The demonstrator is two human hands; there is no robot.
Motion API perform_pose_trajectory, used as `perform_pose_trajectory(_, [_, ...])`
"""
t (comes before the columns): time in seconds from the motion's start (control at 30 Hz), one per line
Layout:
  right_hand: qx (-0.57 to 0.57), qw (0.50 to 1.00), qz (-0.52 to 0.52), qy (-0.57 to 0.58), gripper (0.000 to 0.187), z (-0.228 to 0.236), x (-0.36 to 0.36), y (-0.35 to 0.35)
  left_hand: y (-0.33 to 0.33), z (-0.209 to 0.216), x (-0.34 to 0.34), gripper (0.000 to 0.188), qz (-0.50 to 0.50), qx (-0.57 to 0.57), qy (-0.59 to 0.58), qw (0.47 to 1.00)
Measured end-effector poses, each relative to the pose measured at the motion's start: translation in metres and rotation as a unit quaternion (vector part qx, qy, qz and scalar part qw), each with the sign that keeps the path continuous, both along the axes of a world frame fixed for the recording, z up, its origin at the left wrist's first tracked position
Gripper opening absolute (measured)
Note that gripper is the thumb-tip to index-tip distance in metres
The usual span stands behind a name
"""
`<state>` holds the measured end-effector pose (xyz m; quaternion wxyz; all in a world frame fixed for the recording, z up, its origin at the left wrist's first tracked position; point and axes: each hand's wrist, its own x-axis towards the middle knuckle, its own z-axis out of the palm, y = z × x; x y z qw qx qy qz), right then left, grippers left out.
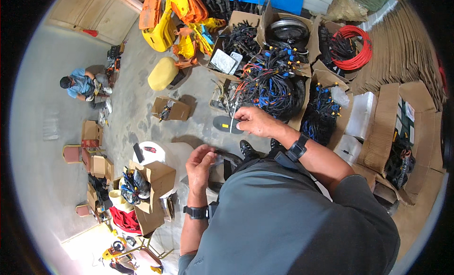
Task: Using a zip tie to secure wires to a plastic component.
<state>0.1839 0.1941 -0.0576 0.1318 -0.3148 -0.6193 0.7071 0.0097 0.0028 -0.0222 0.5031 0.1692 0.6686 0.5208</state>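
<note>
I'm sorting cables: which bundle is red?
The round coil beside the stacked cardboard sheets, upper right; the other bundles look mostly black and blue.

My left hand (pixel 198 168) can pass forward over the floor (pixel 195 129) to the near edge of the small carton (pixel 179 112); tangled cables (pixel 274 91) block my right hand (pixel 255 122) ahead, a white drum (pixel 164 151) my left side.

Shot from head height through the left of two fisheye cameras worn side by side, facing steeply down. Framed closest on a dark grey short-sleeved shirt (pixel 298 223) at the lower edge, near the bare left hand (pixel 199 167) and bare right hand (pixel 258 122), farther from the smooth grey floor (pixel 135 97). Stretched wide, from a distant person (pixel 84 84) in a light blue top at left to brown flat cardboard stacks (pixel 402 50) at right; upright, bent toward a black rim (pixel 14 10).
</note>
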Motion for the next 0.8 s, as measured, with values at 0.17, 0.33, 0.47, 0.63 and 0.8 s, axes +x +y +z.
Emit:
perform_pose_trajectory(0.17, [0.083,0.99,0.116,0.01,0.03,0.026,0.018,0.007,0.023,0.024,0.024,0.037,-0.066,0.044,0.123,0.989])
perform_pose_trajectory(0.33, [0.075,0.984,0.157,0.041,0.028,0.045,0.043,0.016,0.049,0.033,0.043,0.025,-0.107,0.021,0.081,0.991])
perform_pose_trajectory(0.47, [-0.095,0.987,0.084,0.098,0.041,0.049,0.065,0.011,0.05,0.043,0.058,0.016,-0.064,0.047,0.003,0.997])
perform_pose_trajectory(0.63, [-0.222,0.941,0.041,0.254,0.065,0.05,0.084,0.01,0.066,0.059,0.074,0.016,-0.022,0.119,-0.094,0.988])
perform_pose_trajectory(0.8, [-0.123,0.955,0.04,0.265,0.061,0.056,0.08,-0.01,0.073,0.051,0.082,0.027,-0.038,0.126,-0.137,0.982])
